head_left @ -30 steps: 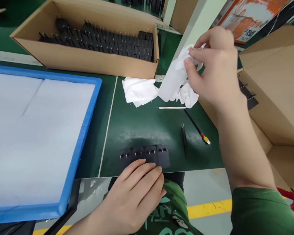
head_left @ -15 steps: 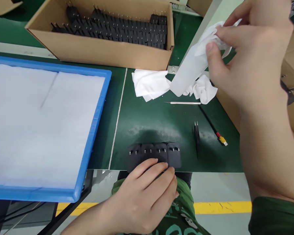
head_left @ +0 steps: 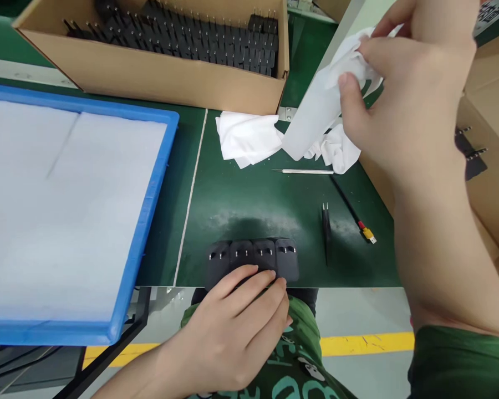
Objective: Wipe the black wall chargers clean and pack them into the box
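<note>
My left hand (head_left: 243,327) lies over the near side of a row of black plug adapters (head_left: 264,252) at the table's front edge. Its fingers are stretched out and touch the adapters; its thumb is hidden. Metal pins on the adapters point up and away from me. At the upper right, my right hand (head_left: 403,88) pinches a white cloth (head_left: 353,64) between thumb and fingers. The cloth is against the top of a smooth, whitish, long shape (head_left: 307,119) that slants down to the table; I cannot tell its kind.
A cardboard box (head_left: 170,77) full of black adapters stands at the back. Left is a blue-rimmed tray (head_left: 149,205) lined with white sheet. Folded cloths (head_left: 249,138), a crumpled cloth (head_left: 341,149), a thin pointed tool (head_left: 305,172), tweezers (head_left: 326,233) and a USB cable (head_left: 349,208) lie about.
The whole view has shifted slightly, so things appear a little further left and mostly higher. Both hands keep nearly the same places relative to the adapters and the cloth.
</note>
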### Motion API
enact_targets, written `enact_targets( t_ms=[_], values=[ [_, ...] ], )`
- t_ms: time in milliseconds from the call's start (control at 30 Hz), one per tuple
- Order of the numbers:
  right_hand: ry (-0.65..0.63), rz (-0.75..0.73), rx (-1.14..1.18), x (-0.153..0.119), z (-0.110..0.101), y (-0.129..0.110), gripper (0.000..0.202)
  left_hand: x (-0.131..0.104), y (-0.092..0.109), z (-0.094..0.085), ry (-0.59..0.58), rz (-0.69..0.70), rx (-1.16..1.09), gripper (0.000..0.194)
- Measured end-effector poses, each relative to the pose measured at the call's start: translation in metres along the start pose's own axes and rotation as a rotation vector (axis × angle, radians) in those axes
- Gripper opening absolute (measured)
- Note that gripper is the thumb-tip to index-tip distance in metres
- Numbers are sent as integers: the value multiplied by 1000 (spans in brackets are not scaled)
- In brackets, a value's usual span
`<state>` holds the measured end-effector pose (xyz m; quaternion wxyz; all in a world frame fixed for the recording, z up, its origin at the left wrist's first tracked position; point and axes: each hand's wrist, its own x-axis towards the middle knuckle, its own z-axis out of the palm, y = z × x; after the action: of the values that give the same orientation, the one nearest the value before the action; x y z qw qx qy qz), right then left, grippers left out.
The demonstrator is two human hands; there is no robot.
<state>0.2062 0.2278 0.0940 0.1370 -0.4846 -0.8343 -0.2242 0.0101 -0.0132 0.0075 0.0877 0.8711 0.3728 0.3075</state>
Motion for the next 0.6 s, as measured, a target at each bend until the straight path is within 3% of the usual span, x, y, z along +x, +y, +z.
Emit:
enact_targets(
  t_ms=[267, 467, 600],
  values=[
    [80, -15, 7, -1, 7, 1, 34, 1, -1, 1, -3, -12, 1, 14],
    [50, 11, 23, 0, 6, -1, 28, -3, 2, 0, -19, 45, -2, 17],
    [60, -22, 213, -4, 7, 4, 32, -4, 4, 2, -43, 83, -37, 16]
  ],
)
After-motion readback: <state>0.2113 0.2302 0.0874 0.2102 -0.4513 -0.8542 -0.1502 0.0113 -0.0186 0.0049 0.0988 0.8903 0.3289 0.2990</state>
